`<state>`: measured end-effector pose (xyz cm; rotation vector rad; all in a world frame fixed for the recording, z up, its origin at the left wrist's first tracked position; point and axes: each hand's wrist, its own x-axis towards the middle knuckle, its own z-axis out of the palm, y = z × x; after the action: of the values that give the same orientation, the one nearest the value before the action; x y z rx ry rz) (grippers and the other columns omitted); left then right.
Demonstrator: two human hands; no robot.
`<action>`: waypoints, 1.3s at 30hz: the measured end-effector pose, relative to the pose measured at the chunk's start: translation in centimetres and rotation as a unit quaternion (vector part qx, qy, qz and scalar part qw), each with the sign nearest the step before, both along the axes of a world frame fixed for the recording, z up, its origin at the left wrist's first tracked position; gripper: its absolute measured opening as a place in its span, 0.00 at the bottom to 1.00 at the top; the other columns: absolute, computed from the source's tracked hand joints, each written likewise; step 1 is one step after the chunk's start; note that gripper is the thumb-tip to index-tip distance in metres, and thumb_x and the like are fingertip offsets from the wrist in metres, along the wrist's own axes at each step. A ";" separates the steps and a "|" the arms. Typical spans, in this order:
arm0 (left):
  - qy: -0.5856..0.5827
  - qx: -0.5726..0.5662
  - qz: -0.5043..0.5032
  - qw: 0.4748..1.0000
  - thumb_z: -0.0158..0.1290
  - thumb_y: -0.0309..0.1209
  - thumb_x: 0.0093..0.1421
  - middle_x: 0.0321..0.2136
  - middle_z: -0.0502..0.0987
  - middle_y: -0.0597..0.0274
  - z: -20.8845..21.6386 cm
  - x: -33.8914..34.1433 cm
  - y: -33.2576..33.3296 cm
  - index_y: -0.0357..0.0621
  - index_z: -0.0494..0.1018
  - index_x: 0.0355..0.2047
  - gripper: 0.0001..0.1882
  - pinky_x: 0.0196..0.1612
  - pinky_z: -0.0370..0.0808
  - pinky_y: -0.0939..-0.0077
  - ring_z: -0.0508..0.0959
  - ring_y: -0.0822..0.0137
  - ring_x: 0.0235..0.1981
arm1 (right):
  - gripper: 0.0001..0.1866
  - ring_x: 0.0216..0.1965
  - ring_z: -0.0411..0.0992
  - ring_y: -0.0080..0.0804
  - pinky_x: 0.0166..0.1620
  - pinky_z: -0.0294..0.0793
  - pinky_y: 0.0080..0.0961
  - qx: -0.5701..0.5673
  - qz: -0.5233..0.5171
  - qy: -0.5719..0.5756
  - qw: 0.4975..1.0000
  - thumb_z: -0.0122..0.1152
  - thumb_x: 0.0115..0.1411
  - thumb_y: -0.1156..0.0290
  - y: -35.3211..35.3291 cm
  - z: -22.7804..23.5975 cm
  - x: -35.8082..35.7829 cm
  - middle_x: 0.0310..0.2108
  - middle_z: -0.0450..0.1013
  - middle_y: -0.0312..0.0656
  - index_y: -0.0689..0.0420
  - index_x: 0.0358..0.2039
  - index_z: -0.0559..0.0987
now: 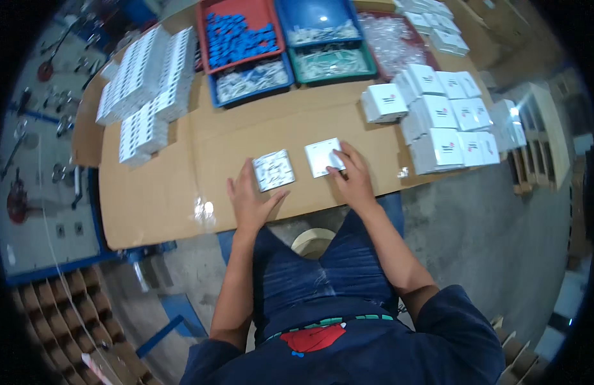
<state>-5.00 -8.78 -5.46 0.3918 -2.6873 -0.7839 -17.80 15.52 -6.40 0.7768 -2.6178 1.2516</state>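
Two flat white square pieces lie side by side on the cardboard-covered table. The left one, a white square plate with a ribbed, compartmented face [274, 170], sits beside my left hand [250, 200]. That hand's fingers and thumb are spread around its left and near edges, not closed on it. My right hand [355, 178] has its thumb and fingers on the right edge of the smooth white square plate [319, 157], gripping it. The underside of this plate is hidden.
Behind stand a red tray of blue parts [242, 35], a blue tray [319, 16], a green tray [335, 62] and another blue tray [252, 83], holding small pieces. Stacked white blocks [143, 83] rise at left, small white boxes [445, 115] at right. The cardboard tabletop [156, 199] ends near my lap.
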 end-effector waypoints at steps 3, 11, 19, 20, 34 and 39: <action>-0.018 -0.010 0.014 1.000 0.69 0.57 0.48 0.68 0.65 0.52 0.0 0.5 -0.5 0.41 0.53 0.72 0.60 0.72 0.44 0.38 0.64 0.54 0.70 | 0.17 0.59 0.71 0.51 0.59 0.72 0.38 -0.059 0.002 -0.051 0.997 0.65 0.64 0.66 0.7 3.1 -0.2 0.59 0.72 0.50 0.59 0.51 0.81; -0.025 0.013 0.048 0.998 0.65 0.46 0.54 0.68 0.65 0.52 0.2 0.2 0.3 0.40 0.55 0.71 0.50 0.74 0.42 0.44 0.61 0.53 0.71 | 0.16 0.46 0.80 0.40 0.51 0.78 0.33 0.005 0.011 -0.035 0.999 0.62 0.65 0.71 7.2 18.1 -9.1 0.45 0.81 0.45 0.59 0.52 0.80; -0.016 0.000 0.038 0.999 0.66 0.43 0.51 0.67 0.67 0.52 -0.9 0.0 -0.3 0.39 0.59 0.69 0.48 0.74 0.45 0.42 0.63 0.52 0.70 | 0.11 0.42 0.81 0.38 0.45 0.78 0.36 0.214 -0.089 -0.052 0.971 0.57 0.66 0.68 13.7 19.3 -33.7 0.40 0.81 0.48 0.58 0.45 0.82; -0.013 0.003 0.035 0.999 0.66 0.43 0.51 0.67 0.67 0.52 -1.0 0.0 -0.1 0.39 0.59 0.69 0.48 0.74 0.45 0.42 0.63 0.52 0.70 | 0.13 0.43 0.80 0.46 0.45 0.78 0.41 0.292 -0.102 0.004 0.951 0.58 0.64 0.68 14.8 17.8 -37.3 0.41 0.82 0.50 0.57 0.46 0.82; -0.032 0.009 0.048 0.998 0.62 0.48 0.55 0.66 0.68 0.47 -0.9 -0.3 0.1 0.38 0.60 0.67 0.45 0.73 0.42 0.39 0.65 0.48 0.69 | 0.23 0.52 0.78 0.49 0.51 0.77 0.44 0.440 -0.217 -0.053 0.870 0.67 0.60 0.54 13.6 11.1 -52.5 0.47 0.81 0.51 0.60 0.46 0.83; -0.033 0.006 0.056 0.998 0.61 0.46 0.55 0.65 0.68 0.48 -0.4 0.1 0.0 0.39 0.61 0.67 0.43 0.73 0.44 0.38 0.64 0.49 0.69 | 0.32 0.53 0.77 0.50 0.53 0.77 0.42 0.426 0.083 -0.083 0.897 0.79 0.46 0.51 8.9 11.2 -50.4 0.51 0.79 0.51 0.56 0.49 0.82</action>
<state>-4.93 -8.79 -5.87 0.5763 -2.6949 -0.7687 -68.19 24.38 4.79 1.0417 -3.2895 0.1032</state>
